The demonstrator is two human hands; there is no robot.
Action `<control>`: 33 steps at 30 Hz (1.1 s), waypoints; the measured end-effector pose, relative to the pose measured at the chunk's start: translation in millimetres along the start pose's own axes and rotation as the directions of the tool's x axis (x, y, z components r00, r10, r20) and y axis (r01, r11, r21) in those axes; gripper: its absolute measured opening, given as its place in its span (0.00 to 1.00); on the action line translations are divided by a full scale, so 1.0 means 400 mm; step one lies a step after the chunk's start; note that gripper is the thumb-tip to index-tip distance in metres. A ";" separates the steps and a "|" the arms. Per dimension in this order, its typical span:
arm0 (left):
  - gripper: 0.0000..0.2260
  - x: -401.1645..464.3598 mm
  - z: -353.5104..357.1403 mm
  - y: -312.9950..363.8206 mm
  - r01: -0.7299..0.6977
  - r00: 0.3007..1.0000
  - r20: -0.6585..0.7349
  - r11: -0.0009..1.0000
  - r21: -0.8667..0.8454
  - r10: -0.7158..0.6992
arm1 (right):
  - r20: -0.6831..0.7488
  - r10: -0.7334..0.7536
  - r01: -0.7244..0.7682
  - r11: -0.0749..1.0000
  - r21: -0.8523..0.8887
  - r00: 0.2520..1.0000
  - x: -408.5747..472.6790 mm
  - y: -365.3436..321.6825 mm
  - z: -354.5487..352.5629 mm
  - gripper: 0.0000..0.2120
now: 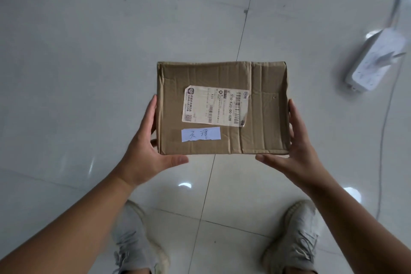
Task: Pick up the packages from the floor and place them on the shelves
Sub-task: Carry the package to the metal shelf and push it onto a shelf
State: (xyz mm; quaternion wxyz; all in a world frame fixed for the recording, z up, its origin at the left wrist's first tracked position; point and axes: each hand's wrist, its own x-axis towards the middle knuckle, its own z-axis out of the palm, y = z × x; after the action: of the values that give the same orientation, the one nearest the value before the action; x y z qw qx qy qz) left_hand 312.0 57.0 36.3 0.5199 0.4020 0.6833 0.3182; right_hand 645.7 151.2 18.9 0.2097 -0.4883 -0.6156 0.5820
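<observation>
The cardboard package (223, 108) sits label-up between the left hand (144, 151) and right hand (300, 151), each clasping a short side, apparently lifted clear of the floor (89, 51), no shelves visible.

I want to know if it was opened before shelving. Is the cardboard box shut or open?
Shut. The cardboard box shows a flat, closed top face bearing a shipping label, held between the left hand and right hand.
</observation>
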 end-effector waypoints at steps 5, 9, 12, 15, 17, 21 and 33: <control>0.64 -0.080 -0.055 0.215 -0.050 0.997 -0.065 0.999 0.017 0.051 | -0.007 -0.046 0.046 0.999 0.015 0.999 -0.033 -0.225 -0.077 0.59; 0.63 -0.149 -0.094 0.370 -0.097 0.990 -0.100 0.995 -0.026 0.094 | -0.007 -0.095 0.095 0.995 0.015 0.995 -0.066 -0.394 -0.126 0.59; 0.63 -0.203 -0.123 0.486 -0.135 0.984 -0.129 0.988 -0.068 0.126 | -0.022 -0.121 0.121 0.993 0.012 0.992 -0.094 -0.516 -0.155 0.57; 0.65 -0.259 -0.159 0.599 -0.161 0.979 -0.144 0.983 -0.092 0.146 | -0.033 -0.172 0.171 0.985 -0.030 0.985 -0.124 -0.641 -0.186 0.58; 0.65 -0.304 -0.183 0.673 -0.174 0.975 -0.157 0.978 -0.113 0.155 | -0.040 -0.189 0.186 0.981 -0.057 0.981 -0.150 -0.719 -0.206 0.58; 0.64 -0.390 -0.239 0.818 -0.207 0.966 -0.181 0.972 -0.115 0.184 | -0.050 -0.216 0.210 0.973 -0.095 0.975 -0.192 -0.887 -0.236 0.58; 0.64 -0.672 -0.395 1.149 -0.260 0.939 -0.256 0.961 -0.090 0.230 | -0.019 -0.281 0.277 0.954 -0.114 0.960 -0.338 -1.305 -0.266 0.58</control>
State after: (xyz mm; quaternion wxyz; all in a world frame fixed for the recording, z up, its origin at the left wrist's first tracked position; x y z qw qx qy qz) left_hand 296.4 35.6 591.0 0.4123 0.4095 0.6653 0.4687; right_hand 606.2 171.9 566.6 0.2732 -0.4176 -0.7057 0.5029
